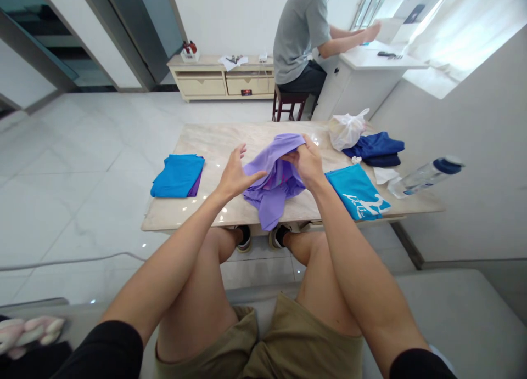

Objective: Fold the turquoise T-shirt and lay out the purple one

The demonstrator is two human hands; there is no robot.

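Observation:
A lavender T-shirt (272, 179) with a darker print hangs in a loose bunch over the middle of the marble table (214, 143). My right hand (308, 160) pinches its upper edge and lifts it. My left hand (236, 173) is open with spread fingers, its thumb at the shirt's left side. Left of the shirt lies a folded bright blue garment (177, 176) over a purple layer. To the right is a folded turquoise shirt (357, 192) with a white print, near my right forearm.
A white plastic bag (347, 129), dark blue clothing (375, 148), a white cloth (385, 175) and a plastic water bottle (426, 176) lie at the table's right end. Beyond, a seated person (300, 44) works at a white counter (370, 58). A low cabinet (220, 77) stands by the wall.

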